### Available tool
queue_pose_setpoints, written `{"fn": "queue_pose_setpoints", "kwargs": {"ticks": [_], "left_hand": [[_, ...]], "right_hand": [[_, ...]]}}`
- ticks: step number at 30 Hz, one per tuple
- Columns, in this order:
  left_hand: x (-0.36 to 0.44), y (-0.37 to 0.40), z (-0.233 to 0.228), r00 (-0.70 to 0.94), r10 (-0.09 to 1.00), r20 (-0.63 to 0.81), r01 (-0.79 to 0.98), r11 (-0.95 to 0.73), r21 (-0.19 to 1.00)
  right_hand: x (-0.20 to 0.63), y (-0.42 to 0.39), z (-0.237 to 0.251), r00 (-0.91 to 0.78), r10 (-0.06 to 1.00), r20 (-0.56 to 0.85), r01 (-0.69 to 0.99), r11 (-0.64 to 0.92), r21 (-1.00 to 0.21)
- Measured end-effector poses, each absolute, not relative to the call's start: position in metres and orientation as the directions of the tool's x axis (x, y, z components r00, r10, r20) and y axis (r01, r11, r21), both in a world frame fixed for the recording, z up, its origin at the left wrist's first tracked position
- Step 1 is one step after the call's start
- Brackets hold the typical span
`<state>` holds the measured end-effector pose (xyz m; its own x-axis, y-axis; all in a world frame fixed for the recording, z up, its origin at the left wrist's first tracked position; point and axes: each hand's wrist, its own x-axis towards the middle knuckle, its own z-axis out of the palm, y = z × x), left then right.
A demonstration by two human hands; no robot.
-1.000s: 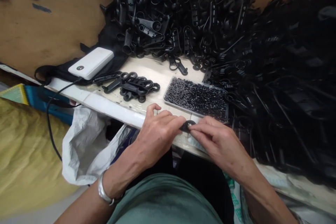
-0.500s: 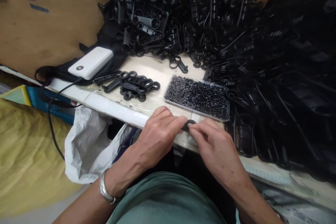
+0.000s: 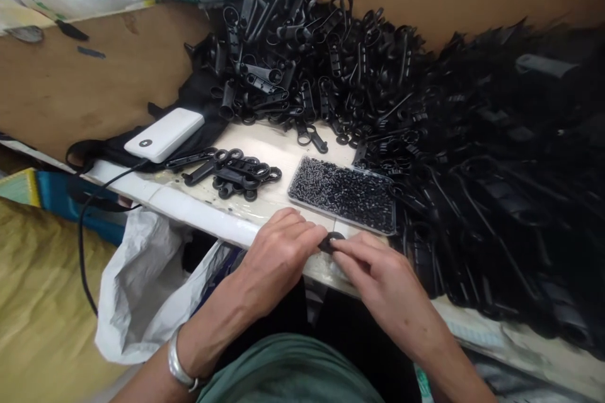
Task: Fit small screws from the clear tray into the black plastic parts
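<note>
Pale worktable (image 3: 283, 157); both hands pinch small black ring part (image 3: 331, 242), mostly hidden.

black plastic clips (image 3: 331, 69), white power bank (image 3: 164, 134), green shirt (image 3: 293, 371), silver bracelet (image 3: 178, 368)

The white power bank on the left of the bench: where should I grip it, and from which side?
Probably grip the white power bank across its two long edges, coming down from above. It lies flat on dark cloth with its broad face up, so only the long sides offer opposing faces. Stay toward the far end: the cable leaves the near left corner, and black plastic parts lie close on the right.
</note>
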<state>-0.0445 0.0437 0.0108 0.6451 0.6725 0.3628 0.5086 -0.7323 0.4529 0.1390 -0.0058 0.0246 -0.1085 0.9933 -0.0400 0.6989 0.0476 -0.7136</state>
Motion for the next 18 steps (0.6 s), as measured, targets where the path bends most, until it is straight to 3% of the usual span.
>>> {"fn": "queue_pose_setpoints", "kwargs": {"ticks": [2,4,7,10,12,18], "left_hand": [[-0.044,0.046,0.015,0.672,0.675,0.305,0.52,-0.723,0.455],[-0.045,0.049,0.019,0.694,0.668,0.268,0.52,-0.723,0.455],[-0.049,0.055,0.023,0.712,0.646,0.273,0.497,-0.74,0.454],[-0.053,0.067,0.03,0.645,0.68,0.349,0.547,-0.729,0.412],[-0.054,0.078,0.035,0.586,0.718,0.375,0.627,-0.695,0.351],[-0.035,0.115,0.044,0.686,0.699,0.203,0.674,-0.715,0.184]], "right_hand": [[0.153,-0.002,0.032,-0.096,0.995,0.013,0.67,0.074,-0.739],[0.166,0.006,0.041,-0.033,0.995,0.095,0.718,0.09,-0.691],[0.174,0.026,0.051,-0.021,0.99,0.142,0.887,0.084,-0.454],[0.167,0.048,0.053,-0.096,0.994,0.055,0.981,0.104,-0.163],[0.16,0.059,0.05,-0.147,0.989,0.012,0.988,0.148,-0.04],[0.155,0.069,0.041,-0.18,0.983,-0.021,0.983,0.181,0.015]]}}
